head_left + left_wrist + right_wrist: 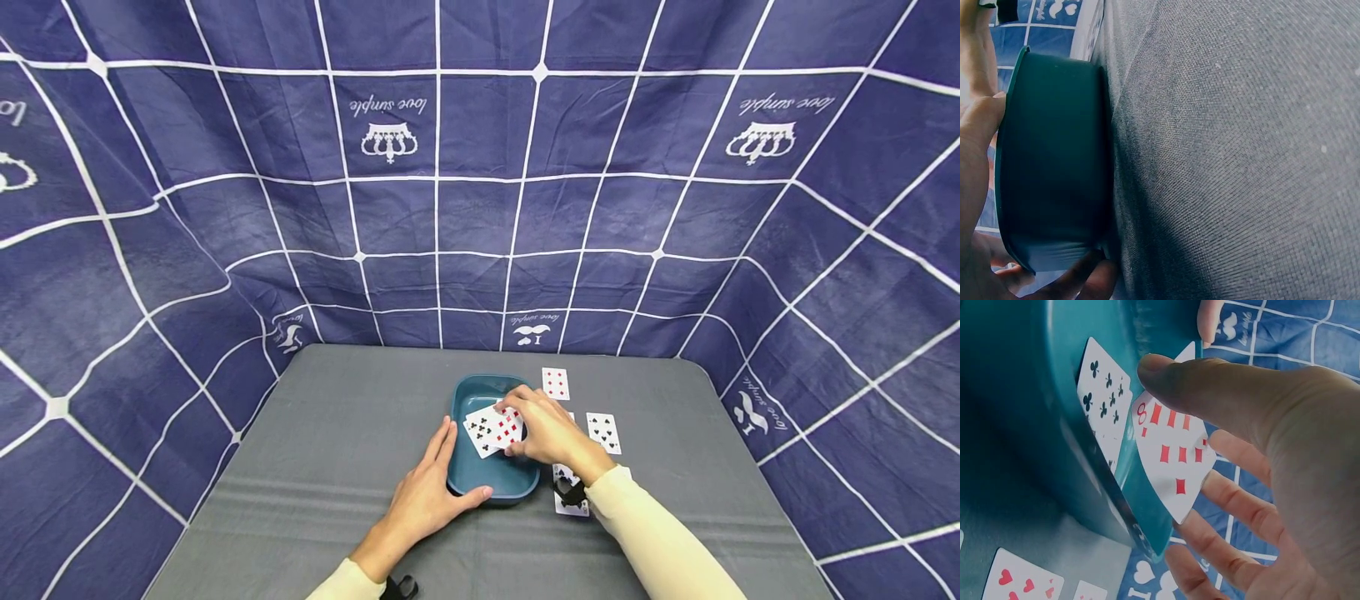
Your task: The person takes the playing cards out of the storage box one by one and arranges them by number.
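My right hand [551, 429] is over a blue-green plastic bin [495, 492], pinching an eight of diamonds playing card [1175, 450] between thumb and fingers. Inside the bin, a clubs card [1104, 394] leans near its wall, overlapped by the diamonds card in the head view. My left hand [423, 500] rests against the bin's near left corner. Its fingers lie straight along the left side and its thumb [988, 115] touches the near rim.
Right of the bin, a diamonds card [555, 383] and a spades card [603, 433] lie face up on the grey tabletop [360, 417]. More cards [572, 504] are partly hidden beneath my right wrist. A blue, white-lined cloth [480, 217] surrounds the table's back and sides.
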The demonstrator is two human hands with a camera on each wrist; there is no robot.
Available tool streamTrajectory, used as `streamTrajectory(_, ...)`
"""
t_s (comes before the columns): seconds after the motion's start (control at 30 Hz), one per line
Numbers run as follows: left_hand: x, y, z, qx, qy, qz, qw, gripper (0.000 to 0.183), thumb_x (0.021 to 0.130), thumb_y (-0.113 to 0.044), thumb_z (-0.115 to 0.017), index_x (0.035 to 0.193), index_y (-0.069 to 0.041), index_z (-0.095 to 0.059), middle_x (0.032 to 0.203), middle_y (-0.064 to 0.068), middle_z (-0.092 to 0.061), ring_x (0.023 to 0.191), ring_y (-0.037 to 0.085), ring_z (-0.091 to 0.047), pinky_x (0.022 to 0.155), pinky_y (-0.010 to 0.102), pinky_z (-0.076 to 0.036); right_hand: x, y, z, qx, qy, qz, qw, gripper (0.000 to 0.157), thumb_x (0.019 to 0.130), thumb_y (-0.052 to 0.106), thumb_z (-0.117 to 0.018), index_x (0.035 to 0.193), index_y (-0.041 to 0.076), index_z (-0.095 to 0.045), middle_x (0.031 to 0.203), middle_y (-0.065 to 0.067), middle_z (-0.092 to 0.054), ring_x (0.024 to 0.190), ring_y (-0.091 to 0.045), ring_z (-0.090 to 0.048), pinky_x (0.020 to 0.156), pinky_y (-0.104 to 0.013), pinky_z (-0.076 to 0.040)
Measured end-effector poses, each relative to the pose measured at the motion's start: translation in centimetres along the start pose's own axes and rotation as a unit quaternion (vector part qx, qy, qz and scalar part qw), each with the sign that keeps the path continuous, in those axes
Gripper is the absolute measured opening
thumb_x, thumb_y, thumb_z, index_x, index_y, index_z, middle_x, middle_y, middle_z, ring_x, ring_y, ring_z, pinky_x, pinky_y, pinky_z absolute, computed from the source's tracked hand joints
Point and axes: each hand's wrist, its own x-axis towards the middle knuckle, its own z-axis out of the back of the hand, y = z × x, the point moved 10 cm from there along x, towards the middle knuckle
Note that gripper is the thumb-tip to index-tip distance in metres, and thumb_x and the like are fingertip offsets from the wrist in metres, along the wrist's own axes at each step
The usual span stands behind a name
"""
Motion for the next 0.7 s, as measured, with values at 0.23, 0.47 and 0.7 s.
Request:
streamTrajectory(0.23, -0.1, 0.0, -0.1, -0.002, 0.000, 0.001, 1.0000, 0.129, 0.088, -0.074, -0.092, 0.185, -0.012, -0.034, 0.197, 0.005, -0.026, 0.142, 0.054, -0.072, 0.101, 0.075, -0.061, -0.8, -0.4, 0.5, 0.006, -0.007, -0.006, 1.000, 0.067, 0.081, 0.021, -0.108, 0.141, 0.014, -0.080, 0.145, -0.010, -0.074, 0.131, -0.039, -0.072, 0.112, -0.064, -0.060)
streamTrajectory(0.47, 0.0, 0.0, -0.1, -0.003, 0.000, 0.001, 1.0000, 0.129, 0.088, -0.075, -0.092, 0.185, -0.012, -0.034, 0.197, 0.005, -0.026, 0.140, 0.054, -0.072, 0.101, 0.075, -0.062, -1.6, -0.9, 0.9, -0.002, -0.022, -0.001, 1.000, 0.065, 0.080, 0.019, -0.108, 0.138, 0.014, -0.081, 0.143, -0.009, -0.074, 0.132, -0.039, -0.071, 0.109, -0.066, -0.060)
streamTrajectory(0.7, 0.0, 0.0, 0.1, -0.005, -0.001, 0.001, 1.0000, 0.129, 0.088, -0.075, -0.092, 0.185, -0.012, -0.035, 0.197, 0.004, -0.026, 0.142, 0.054, -0.072, 0.101, 0.075, -0.061, -2.6, -1.5, 1.5, 0.004, -0.031, 0.010, 0.999, 0.064, 0.080, 0.015, -0.107, 0.138, 0.010, -0.080, 0.143, -0.010, -0.075, 0.133, -0.039, -0.073, 0.114, -0.064, -0.059)
